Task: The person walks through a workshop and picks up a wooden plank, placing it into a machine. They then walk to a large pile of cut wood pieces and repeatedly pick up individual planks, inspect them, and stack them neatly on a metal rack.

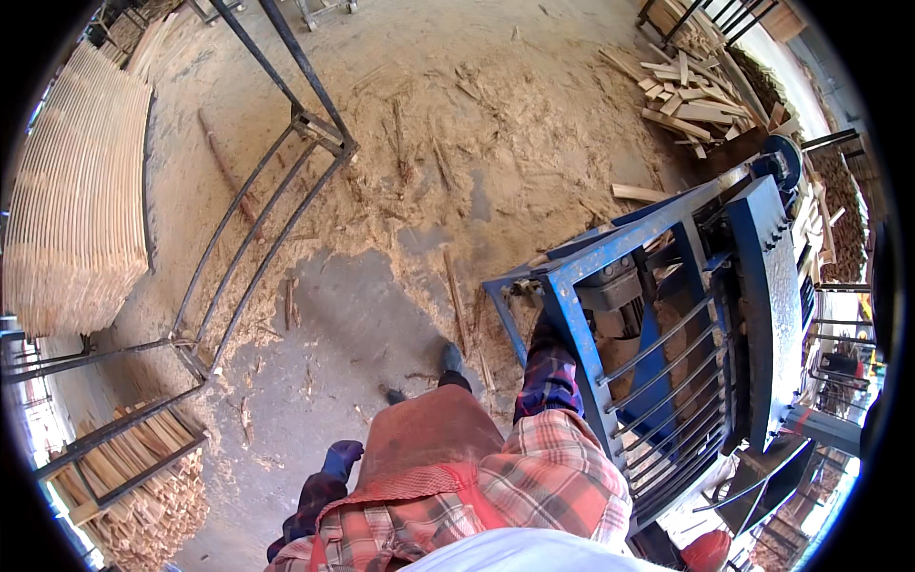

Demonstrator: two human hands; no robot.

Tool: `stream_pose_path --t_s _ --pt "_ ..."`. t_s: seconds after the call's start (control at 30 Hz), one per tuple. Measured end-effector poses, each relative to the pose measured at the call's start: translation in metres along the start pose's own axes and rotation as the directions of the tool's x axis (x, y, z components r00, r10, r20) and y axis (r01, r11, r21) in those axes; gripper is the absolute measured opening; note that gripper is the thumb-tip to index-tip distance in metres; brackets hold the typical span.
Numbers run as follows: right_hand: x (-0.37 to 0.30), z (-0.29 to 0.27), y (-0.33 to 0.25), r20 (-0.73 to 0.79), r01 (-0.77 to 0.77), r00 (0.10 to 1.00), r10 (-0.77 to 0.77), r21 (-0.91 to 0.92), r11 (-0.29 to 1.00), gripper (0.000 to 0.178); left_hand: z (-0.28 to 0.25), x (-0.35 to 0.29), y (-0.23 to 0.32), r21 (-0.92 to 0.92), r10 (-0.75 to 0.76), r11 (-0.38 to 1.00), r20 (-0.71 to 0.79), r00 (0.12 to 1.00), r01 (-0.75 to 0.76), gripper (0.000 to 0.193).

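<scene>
My left hand [344, 457], in a blue glove, hangs beside my left hip with its fingers loosely curled in. I see nothing in it. On the other side, my right arm in a dark plaid sleeve [550, 381] stretches forward to the blue metal machine frame [575, 329]. The right hand [547, 330], dark and shaded, is at the frame's near left corner post. Its fingers are hidden, so whether it grips the post cannot be made out. Inside the frame sit a grey motor [610, 286] and a row of metal bars [667, 381].
Sawdust and bark strips [448, 172] litter the floor ahead. A black metal rack [324, 133] stands at the left, near a tall stack of thin boards [81, 191] and bundled sticks [152, 486]. Offcuts [701, 100] are heaped at the far right.
</scene>
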State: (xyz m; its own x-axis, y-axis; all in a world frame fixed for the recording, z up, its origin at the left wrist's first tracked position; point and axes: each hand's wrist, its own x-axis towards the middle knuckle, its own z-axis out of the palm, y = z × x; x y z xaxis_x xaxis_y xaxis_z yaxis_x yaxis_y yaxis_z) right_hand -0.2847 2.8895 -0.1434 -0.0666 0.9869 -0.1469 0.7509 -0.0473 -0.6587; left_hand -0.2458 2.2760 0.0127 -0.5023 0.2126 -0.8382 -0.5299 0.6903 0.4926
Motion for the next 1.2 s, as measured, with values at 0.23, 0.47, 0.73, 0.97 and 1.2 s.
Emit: stream_pose_path --t_s 0.23,0.47,0.73,0.97,1.2 --pt "-0.036 -0.021 0.048 -0.195 0.188 0.973 -0.125 0.349 0.918 0.026 -0.038 0.059 0.076 -0.185 0.163 0.969 -0.017 0.987 -0.163 0.027" --pt "-0.166 -0.002 0.015 0.846 0.616 0.534 0.011 -0.398 0.68 0.021 -0.089 0.156 0.11 -0.274 0.179 0.943 -0.056 0.982 -0.188 0.031" --pt "-0.146 0.052 -0.114 0.945 0.953 0.009 -0.328 0.092 0.289 0.018 -0.198 0.252 0.124 -0.304 -0.212 0.927 0.056 0.976 0.219 0.018" --pt "-0.132 0.025 -0.281 0.746 -0.145 0.636 -0.198 0.368 0.919 0.038 -0.272 0.338 0.111 0.005 -0.359 0.933 0.121 0.926 0.361 0.016" --pt "-0.079 0.02 -0.268 0.76 -0.225 0.62 -0.197 0.412 0.883 0.051 -0.21 0.454 0.263 0.547 0.136 0.706 0.519 0.844 -0.45 0.017"
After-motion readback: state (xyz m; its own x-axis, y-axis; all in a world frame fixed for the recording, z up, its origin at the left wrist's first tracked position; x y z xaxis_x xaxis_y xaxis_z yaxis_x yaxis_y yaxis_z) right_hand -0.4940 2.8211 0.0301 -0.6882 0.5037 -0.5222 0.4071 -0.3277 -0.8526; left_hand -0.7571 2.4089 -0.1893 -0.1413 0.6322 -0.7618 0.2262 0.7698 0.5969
